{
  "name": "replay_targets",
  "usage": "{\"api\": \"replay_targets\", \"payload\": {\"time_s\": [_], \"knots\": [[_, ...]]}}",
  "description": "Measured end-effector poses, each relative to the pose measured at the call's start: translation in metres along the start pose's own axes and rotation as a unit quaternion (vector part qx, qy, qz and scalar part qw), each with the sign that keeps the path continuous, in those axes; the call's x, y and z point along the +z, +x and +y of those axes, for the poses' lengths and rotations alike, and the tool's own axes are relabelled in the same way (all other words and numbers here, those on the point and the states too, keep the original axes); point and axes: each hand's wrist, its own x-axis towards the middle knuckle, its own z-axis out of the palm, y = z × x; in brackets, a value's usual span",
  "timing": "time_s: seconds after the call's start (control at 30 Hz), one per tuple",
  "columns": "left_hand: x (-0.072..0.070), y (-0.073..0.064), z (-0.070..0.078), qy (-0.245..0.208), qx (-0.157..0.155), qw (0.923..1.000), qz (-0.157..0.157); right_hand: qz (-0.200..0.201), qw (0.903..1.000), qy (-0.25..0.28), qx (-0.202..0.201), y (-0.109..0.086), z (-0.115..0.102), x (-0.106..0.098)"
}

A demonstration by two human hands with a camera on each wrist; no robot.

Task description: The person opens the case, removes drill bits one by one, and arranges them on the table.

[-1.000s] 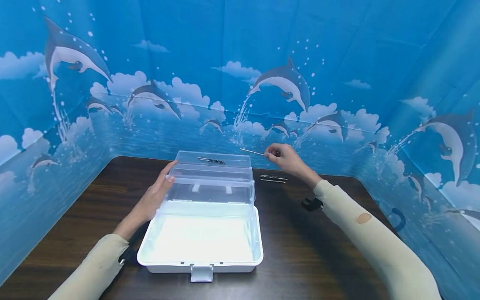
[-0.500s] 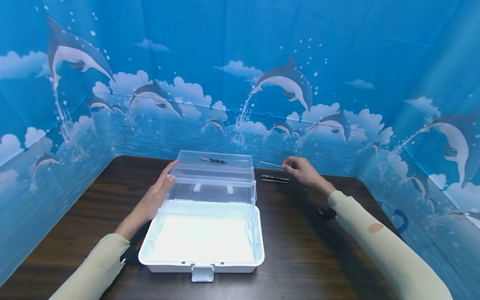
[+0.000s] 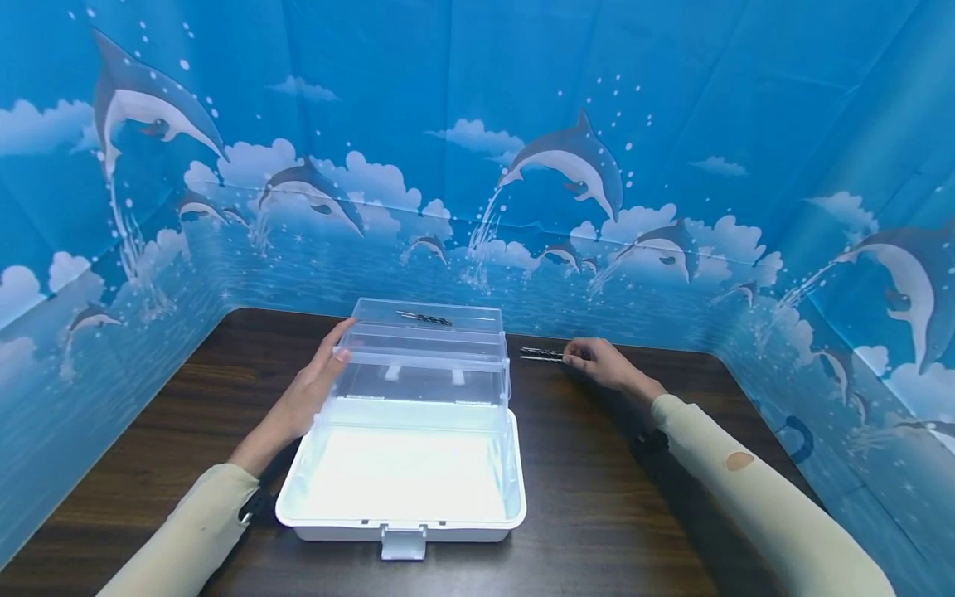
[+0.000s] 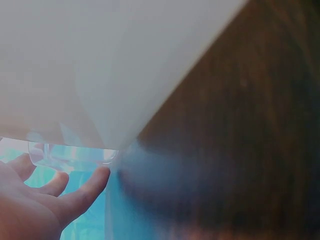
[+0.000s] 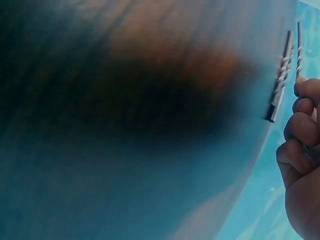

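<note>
My right hand pinches a thin twist drill bit between thumb and fingertips, low at the far right of the table. Close beside it lie thicker drill bits; in the head view the held bit can hardly be told from them. My left hand touches the left edge of the raised clear lid of a white storage box. Its fingers look fairly straight and spread in the left wrist view. Dark drill bits lie in the clear compartment at the lid's far end.
The box stands on a dark wooden table, its latch hanging at the front. A blue dolphin-print curtain surrounds the table at the back and sides.
My right hand has moved right and then down with the thin drill bit, to the bits on the table. My left hand and the box have stayed in place.
</note>
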Motion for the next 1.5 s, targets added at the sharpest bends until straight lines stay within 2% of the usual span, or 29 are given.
{"api": "replay_targets", "payload": {"time_s": [0.37,0.67,0.97,1.5], "knots": [[0.000,0.001,0.000,-0.010,0.007,0.9999,0.000,0.000,1.0000,0.005,-0.003,-0.001,0.006,0.007],[0.001,0.000,-0.001,-0.010,0.006,0.9999,0.000,0.006,0.9998,0.001,0.016,0.002,0.012,0.013],[0.001,0.000,0.000,-0.008,0.000,1.0000,0.002,0.021,0.9984,0.003,0.053,-0.001,0.007,0.015],[0.001,0.000,-0.001,-0.002,0.005,1.0000,0.001,0.039,0.9969,0.034,0.059,-0.010,0.009,0.010]]}}
